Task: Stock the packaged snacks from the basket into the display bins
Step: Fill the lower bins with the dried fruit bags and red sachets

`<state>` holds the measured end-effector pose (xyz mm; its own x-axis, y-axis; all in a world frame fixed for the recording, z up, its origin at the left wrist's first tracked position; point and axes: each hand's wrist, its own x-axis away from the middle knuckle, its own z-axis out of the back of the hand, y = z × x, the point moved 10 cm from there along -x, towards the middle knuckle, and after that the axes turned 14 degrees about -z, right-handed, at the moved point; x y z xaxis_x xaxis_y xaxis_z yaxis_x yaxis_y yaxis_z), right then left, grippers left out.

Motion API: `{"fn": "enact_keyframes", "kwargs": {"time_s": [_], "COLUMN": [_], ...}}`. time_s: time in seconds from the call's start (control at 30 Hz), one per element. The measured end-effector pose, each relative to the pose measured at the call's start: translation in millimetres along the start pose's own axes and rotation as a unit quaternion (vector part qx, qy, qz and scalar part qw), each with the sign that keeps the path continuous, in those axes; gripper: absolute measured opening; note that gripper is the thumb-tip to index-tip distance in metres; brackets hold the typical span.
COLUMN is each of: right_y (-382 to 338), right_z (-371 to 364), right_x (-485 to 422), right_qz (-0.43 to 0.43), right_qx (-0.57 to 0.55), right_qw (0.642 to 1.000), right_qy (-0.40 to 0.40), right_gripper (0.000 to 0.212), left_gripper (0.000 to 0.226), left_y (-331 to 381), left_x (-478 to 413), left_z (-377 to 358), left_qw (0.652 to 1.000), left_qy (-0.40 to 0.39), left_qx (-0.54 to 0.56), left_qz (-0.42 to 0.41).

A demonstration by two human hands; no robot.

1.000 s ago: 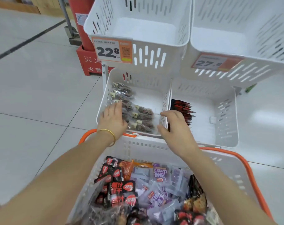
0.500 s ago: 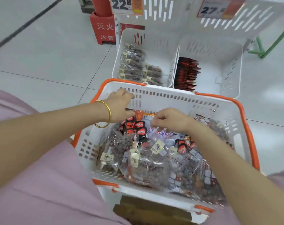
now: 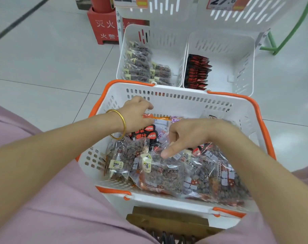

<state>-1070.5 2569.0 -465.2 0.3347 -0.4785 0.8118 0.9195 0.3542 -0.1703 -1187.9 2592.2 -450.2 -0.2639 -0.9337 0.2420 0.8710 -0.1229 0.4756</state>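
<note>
The snacks [image 3: 199, 175] fill the basket [image 3: 176, 96] — clear packs near, dark and orange ones far. The right hand [image 3: 190, 134] hangs over the middle, fingers loosely curled, thumb tip down on a clear pack [image 3: 160, 175]. The left hand [image 3: 135, 113] curls at the orange pack [image 3: 158, 118] by the far wall — whether it grips is unclear. Beyond stand two part-filled bins [image 3: 167, 37].

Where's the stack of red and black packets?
Head view: the stack sits in the lower right bin, against its left wall, just beyond the basket's far rim.
</note>
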Motion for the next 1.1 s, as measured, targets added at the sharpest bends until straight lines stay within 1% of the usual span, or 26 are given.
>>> {"fn": "enact_keyframes", "kwargs": {"time_s": [0.07,0.1,0.13,0.2,0.27,0.37,0.4,0.5,0.57,0.6,0.67,0.7,0.73,0.8,0.83,0.87,0.93,1.0,1.1], "right_y": [0.0,-0.5,-2.3,-7.5,-10.6,-10.6,-9.6,-1.4,10.2,16.4,29.5,36.6,43.3,50.8,52.3,53.5,54.9,55.7,56.9], "right_z": [-15.2,-20.5,-24.5,-27.2,-24.3,-15.1,-12.1,6.3,25.7,34.6,48.5,54.6,59.7,67.5,70.5,72.8,76.3,77.0,76.2], "right_x": [-0.9,-1.9,-3.6,-7.5,-11.1,-10.9,-10.6,-8.6,-6.1,-4.8,-4.4,-4.1,-4.4,-4.8,-4.6,-5.1,-6.4,-9.4,-15.5], "right_qz": [-0.030,-0.038,-0.039,-0.025,-0.006,0.023,0.033,0.066,0.079,0.085,0.097,0.100,0.102,0.114,0.122,0.129,0.142,0.149,0.143], "right_qx": [0.048,0.068,0.086,0.103,0.090,0.053,0.035,-0.099,-0.164,-0.186,-0.229,-0.257,-0.287,-0.333,-0.351,-0.370,-0.406,-0.438,-0.476], "right_qw": [0.998,0.996,0.995,0.994,0.996,0.997,0.998,0.992,0.981,0.976,0.964,0.956,0.947,0.929,0.922,0.913,0.896,0.879,0.859], "right_qy": [-0.032,-0.034,-0.030,-0.011,0.016,0.047,0.048,0.041,0.060,0.073,0.092,0.100,0.107,0.112,0.112,0.111,0.111,0.114,0.122], "right_gripper": [0.084,0.090,0.089,0.077,0.064,0.061,0.057,0.032,0.033,0.032,0.023,0.020,0.019,0.019,0.020,0.020,0.022,0.020,0.012], "left_gripper": [0.052,0.052,0.052,0.052,0.051,0.050,0.049,0.042,0.029,0.025,0.033,0.040,0.050,0.074,0.081,0.082,0.082,0.085,0.083], "left_y": [-1.1,-1.5,-1.7,-1.0,0.5,2.6,3.4,6.8,9.3,11.2,15.2,17.1,20.7,27.1,27.3,28.3,27.9,25.0,25.8], "left_x": [0.4,0.8,1.2,2.1,2.4,1.3,0.6,-1.1,-2.8,-2.3,0.3,0.1,-0.4,-2.5,-3.6,-4.6,-6.6,-9.4,-14.1], "left_z": [-0.3,-1.3,-2.4,-3.8,-3.6,-4.2,-3.8,-1.1,2.3,4.1,5.5,5.2,5.7,1.4,-2.2,-4.8,-4.6,-1.6,6.0], "left_qw": [1.000,1.000,1.000,1.000,1.000,1.000,1.000,0.998,0.991,0.980,0.943,0.931,0.931,0.952,0.962,0.968,0.971,0.962,0.942], "left_qy": [0.000,-0.001,-0.003,-0.006,-0.004,-0.004,-0.003,0.005,0.029,0.048,0.073,0.074,0.066,0.030,0.013,0.004,0.012,0.035,0.065], "left_qx": [-0.001,-0.001,0.000,0.001,0.003,0.017,0.023,0.063,0.132,0.191,0.323,0.357,0.358,0.303,0.271,0.251,0.237,0.268,0.322], "left_qz": [0.004,0.006,0.008,0.010,0.009,0.009,0.009,0.008,0.005,0.005,0.019,0.017,0.004,-0.024,-0.028,-0.031,-0.039,-0.045,-0.061]}}
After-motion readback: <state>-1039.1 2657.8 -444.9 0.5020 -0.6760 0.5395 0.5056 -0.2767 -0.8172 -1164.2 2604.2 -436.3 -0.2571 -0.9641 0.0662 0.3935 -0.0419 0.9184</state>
